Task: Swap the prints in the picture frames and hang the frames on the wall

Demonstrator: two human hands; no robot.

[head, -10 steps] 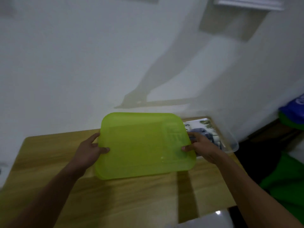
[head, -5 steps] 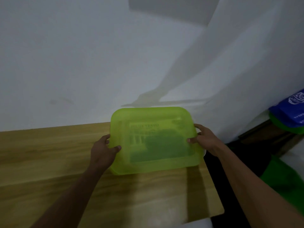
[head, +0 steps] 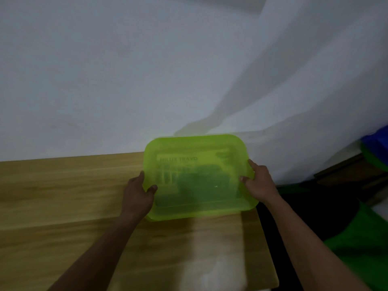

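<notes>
— While both hands clamp that green lid [head: 199, 175], where do the prints stand?

— 1 print [head: 189, 177] shows through it, blurred, inside whatever sits beneath, at the far right corner of the wooden table [head: 63, 206]. No frame is in view, and nothing hangs on the wall [head: 105, 70], so I judge swapping and hanging both remain.

— And the grip?

— Left hand [head: 137, 196] closed on the left rim, thumb on top; right hand [head: 259, 181] pinching the right rim.

— Material?

— Translucent plastic, smooth, a rounded rectangle; the tabletop is pale grained wood.
</notes>
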